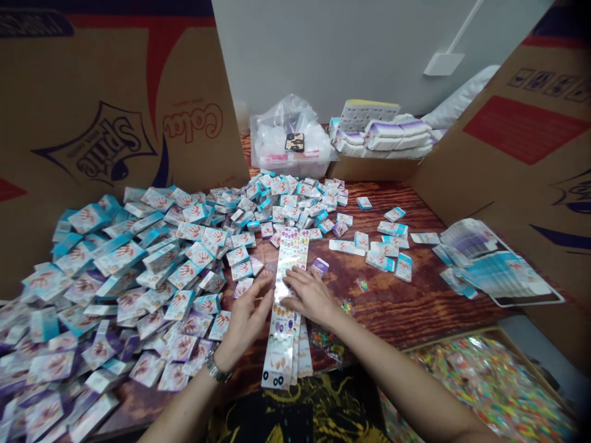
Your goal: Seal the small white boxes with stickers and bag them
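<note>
Long strips of stickers (pixel 279 351), printed with small coloured pictures, lie overlapped on the table before me. My right hand (pixel 310 296) rests on them, fingers stretched across the middle of the strips and spread. At the strips' left edge is my left hand (pixel 249 312), fingers loosely bent and apart, with no object visible in it; whether its fingertips touch the paper I cannot tell. A purple flat carton (pixel 320 266) lies just beyond my right hand. Small clear bags of coloured pieces (pixel 335 351) sit beside and partly under my right forearm.
A big heap of small printed boxes (pixel 152 271) covers the left. Flattened cartons (pixel 498 264) and loose boxes (pixel 388 249) lie right. An open box of coloured bags (pixel 489 381) stands lower right. Large cardboard boxes (pixel 115 80) flank the table; a plastic tub (pixel 289 163) stands behind.
</note>
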Tool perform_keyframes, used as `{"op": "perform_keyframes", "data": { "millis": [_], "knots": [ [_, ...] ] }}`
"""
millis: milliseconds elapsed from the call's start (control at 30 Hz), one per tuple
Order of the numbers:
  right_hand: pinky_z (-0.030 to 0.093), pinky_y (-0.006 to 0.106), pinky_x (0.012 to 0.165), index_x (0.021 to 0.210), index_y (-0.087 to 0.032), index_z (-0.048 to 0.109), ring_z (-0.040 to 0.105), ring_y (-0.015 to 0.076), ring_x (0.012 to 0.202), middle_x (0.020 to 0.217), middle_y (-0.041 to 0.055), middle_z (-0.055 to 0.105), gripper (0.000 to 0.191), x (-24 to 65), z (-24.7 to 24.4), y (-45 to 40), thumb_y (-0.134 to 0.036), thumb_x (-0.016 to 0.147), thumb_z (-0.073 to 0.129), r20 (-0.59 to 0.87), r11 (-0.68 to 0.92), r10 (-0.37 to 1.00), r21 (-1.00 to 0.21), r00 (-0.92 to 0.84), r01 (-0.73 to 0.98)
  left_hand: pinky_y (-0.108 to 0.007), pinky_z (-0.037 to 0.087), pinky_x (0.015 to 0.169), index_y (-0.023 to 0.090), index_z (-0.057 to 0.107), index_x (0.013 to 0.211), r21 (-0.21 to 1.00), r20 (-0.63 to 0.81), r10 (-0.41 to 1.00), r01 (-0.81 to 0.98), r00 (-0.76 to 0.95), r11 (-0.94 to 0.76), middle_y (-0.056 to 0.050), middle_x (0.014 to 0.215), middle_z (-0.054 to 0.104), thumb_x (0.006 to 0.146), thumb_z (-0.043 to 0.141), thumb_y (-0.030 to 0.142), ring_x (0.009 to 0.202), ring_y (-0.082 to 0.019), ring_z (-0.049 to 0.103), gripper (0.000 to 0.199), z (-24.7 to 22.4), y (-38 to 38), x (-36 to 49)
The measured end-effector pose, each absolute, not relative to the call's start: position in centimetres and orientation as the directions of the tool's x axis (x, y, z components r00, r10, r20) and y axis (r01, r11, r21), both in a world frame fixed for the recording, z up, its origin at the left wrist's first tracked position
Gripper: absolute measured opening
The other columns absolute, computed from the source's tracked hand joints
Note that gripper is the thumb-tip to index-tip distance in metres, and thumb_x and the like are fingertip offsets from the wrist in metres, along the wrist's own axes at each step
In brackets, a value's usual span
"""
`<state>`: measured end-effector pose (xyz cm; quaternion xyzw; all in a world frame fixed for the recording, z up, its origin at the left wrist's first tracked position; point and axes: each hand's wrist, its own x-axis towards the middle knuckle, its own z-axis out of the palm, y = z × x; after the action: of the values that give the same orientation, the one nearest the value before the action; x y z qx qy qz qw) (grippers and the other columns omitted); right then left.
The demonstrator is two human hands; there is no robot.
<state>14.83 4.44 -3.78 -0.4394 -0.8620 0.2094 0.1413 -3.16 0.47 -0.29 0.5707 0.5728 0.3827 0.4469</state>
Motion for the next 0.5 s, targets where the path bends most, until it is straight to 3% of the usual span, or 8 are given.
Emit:
{"op": "perform_keyframes", "data": {
  "millis": [133,200,267,367,433,500],
  "knots": [
    [0.026,0.056,0.103,0.11,-0.023,0.062,0.05,0.0276,0.119,0.121,0.0091,0.062,0.025,14.1,-4.5,4.0,-0.033,0.087,0.059,0.142,0.543,0.829,-0.431,-0.54,0.72,-0.035,0.046,0.092,0.016,0.058,0.115,0.963,-0.073,0.997,0.263,0.027,0.063,-0.01,0.12,0.061,0.085,0.052,0.038,0.11,-0.022,0.057,0.037,0.3,0.2,-3.0],
    [0.028,0.055,0.101,0.1,-0.024,0.066,0.056,0.0261,0.111,0.111,0.0066,0.067,0.015,14.1,-4.5,3.8,-0.028,0.089,0.056,0.187,0.555,0.825,-0.44,-0.533,0.706,-0.032,0.049,0.085,0.016,0.061,0.107,0.967,-0.095,0.995,0.24,0.028,0.086,-0.009,0.109,0.066,0.084,0.054,0.041,0.099,-0.021,0.061,0.035,0.9,-0.2,-3.0],
    [0.032,0.052,0.099,0.097,-0.024,0.067,0.06,0.0233,0.102,0.105,0.0055,0.069,0.015,14.5,-3.7,3.7,-0.025,0.09,0.054,0.258,0.547,0.835,-0.487,-0.486,0.681,-0.028,0.05,0.072,0.014,0.065,0.095,0.962,-0.21,0.97,0.201,0.121,0.183,-0.007,0.087,0.069,0.083,0.054,0.046,0.079,-0.018,0.064,0.035,1.6,-0.9,-2.9],
    [0.04,0.044,0.094,0.104,-0.023,0.065,0.062,0.0194,0.096,0.103,0.0056,0.069,0.018,15.8,-1.0,3.0,-0.022,0.091,0.052,0.425,0.569,0.821,-0.562,-0.381,0.6,-0.023,0.047,0.055,0.011,0.065,0.086,0.877,-0.468,0.813,0.067,0.347,0.476,-0.006,0.066,0.067,0.084,0.046,0.059,0.056,-0.014,0.06,0.052,2.1,-1.8,-2.4],
    [0.045,0.039,0.088,0.109,-0.023,0.062,0.061,0.0183,0.096,0.105,0.0054,0.068,0.022,16.7,1.3,1.9,-0.019,0.091,0.051,0.499,0.665,0.746,-0.559,-0.44,0.495,-0.024,0.048,0.054,0.012,0.063,0.096,0.768,-0.543,0.73,-0.105,0.416,0.631,-0.009,0.074,0.068,0.084,0.038,0.066,0.06,-0.015,0.063,0.061,2.1,-2.0,-1.9],
    [0.049,0.034,0.08,0.11,-0.023,0.061,0.063,0.0169,0.09,0.1,0.0044,0.07,0.024,17.2,3.3,0.5,-0.017,0.09,0.05,0.487,0.773,0.615,-0.529,-0.62,0.351,-0.029,0.052,0.06,0.015,0.059,0.106,0.694,-0.543,0.746,-0.294,0.386,0.657,-0.011,0.088,0.069,0.085,0.038,0.064,0.072,-0.019,0.067,0.057,2.0,-1.6,-1.4]
  ]
}}
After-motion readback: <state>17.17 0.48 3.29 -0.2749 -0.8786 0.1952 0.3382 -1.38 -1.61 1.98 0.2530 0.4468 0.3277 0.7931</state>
